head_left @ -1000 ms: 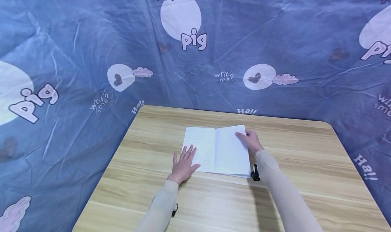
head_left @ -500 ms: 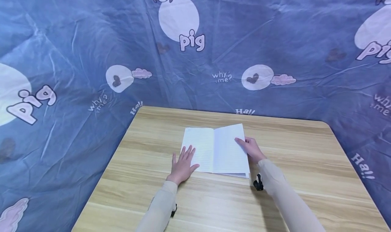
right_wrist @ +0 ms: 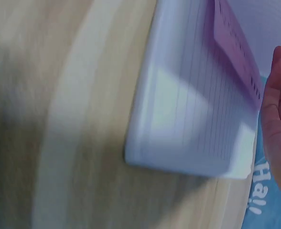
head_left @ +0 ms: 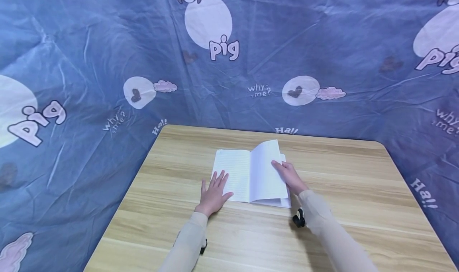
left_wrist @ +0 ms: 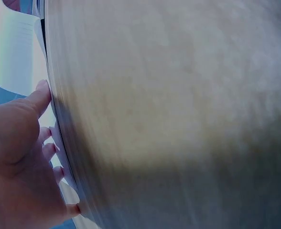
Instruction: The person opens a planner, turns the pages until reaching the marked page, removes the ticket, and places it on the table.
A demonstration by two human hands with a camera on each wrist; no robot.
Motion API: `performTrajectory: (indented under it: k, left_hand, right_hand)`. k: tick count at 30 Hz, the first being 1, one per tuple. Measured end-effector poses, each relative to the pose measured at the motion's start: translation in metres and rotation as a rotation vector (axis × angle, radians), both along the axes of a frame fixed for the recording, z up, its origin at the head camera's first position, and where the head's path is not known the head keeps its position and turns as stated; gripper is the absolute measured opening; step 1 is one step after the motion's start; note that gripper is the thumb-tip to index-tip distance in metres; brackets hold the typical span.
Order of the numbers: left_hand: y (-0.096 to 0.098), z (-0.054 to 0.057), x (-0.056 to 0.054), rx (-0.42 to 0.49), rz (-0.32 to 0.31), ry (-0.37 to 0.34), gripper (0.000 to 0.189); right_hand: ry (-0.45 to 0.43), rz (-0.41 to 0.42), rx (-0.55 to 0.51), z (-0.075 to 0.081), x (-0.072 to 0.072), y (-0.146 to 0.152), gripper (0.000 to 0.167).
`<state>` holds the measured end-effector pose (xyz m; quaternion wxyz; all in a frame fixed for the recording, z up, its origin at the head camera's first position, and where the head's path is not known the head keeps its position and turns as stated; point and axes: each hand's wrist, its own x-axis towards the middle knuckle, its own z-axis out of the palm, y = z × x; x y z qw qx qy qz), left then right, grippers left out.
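An open lined notebook (head_left: 234, 166) lies on the wooden table. My left hand (head_left: 212, 197) rests flat on its left page, fingers spread, thumb near the lower edge. At the right side, my right hand (head_left: 291, 177) pinches a lifted page (head_left: 266, 172), thumb on the front and the other fingers behind. That page bows up toward the left, with more lined paper showing beneath it. In the right wrist view, a pink slip (right_wrist: 233, 47) with dark printed marks stands tilted above the lower lined page (right_wrist: 188, 109), beside the right hand's fingers.
The wooden table (head_left: 172, 160) has rounded far corners. A blue printed cloth (head_left: 229, 100) hangs behind it and along both sides. Both forearms wear light sleeves, with a black device (head_left: 299, 218) near the right wrist.
The right hand has moved slightly left and down the page's edge. The page it pinches has risen and curled left, exposing more of the sheets below. The left hand has stayed in place.
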<state>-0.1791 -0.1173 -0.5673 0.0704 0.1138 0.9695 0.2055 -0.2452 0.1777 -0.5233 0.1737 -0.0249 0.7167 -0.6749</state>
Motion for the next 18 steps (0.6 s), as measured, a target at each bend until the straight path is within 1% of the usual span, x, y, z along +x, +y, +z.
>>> performTrajectory:
  k: [3, 5, 6, 8, 10, 13, 15, 18]
  left_hand:
    - [0.000, -0.002, 0.000, 0.004, 0.001, -0.002, 0.073]
    - [0.000, -0.002, 0.000, 0.008, 0.000, 0.001, 0.073]
    - [-0.001, -0.003, 0.000, 0.001, -0.001, 0.001, 0.073]
    - [-0.001, -0.003, 0.000, -0.002, 0.000, 0.004, 0.073]
    - [-0.001, -0.002, -0.001, 0.001, -0.001, 0.013, 0.073]
    - [-0.001, -0.001, -0.001, 0.008, 0.000, 0.018, 0.072]
    - [-0.001, -0.001, 0.000, 0.018, -0.003, 0.029, 0.072]
    - [-0.001, -0.001, 0.001, 0.026, -0.007, 0.050, 0.072]
  right_hand:
    - [-0.013, -0.002, -0.018, 0.000, 0.006, -0.007, 0.060]
    - [-0.024, -0.013, -0.029, -0.007, 0.008, -0.012, 0.070]
    - [-0.026, -0.015, -0.032, -0.007, 0.011, -0.015, 0.074]
    - [-0.035, -0.006, -0.067, -0.009, 0.015, -0.021, 0.077]
    - [-0.019, 0.006, -0.086, -0.010, 0.019, -0.029, 0.075]
    - [0.045, 0.048, -0.099, -0.012, 0.026, -0.039, 0.070]
    - [0.126, 0.097, -0.080, -0.013, 0.031, -0.045, 0.064]
    - [0.254, 0.182, -0.024, -0.017, 0.036, -0.053, 0.055]
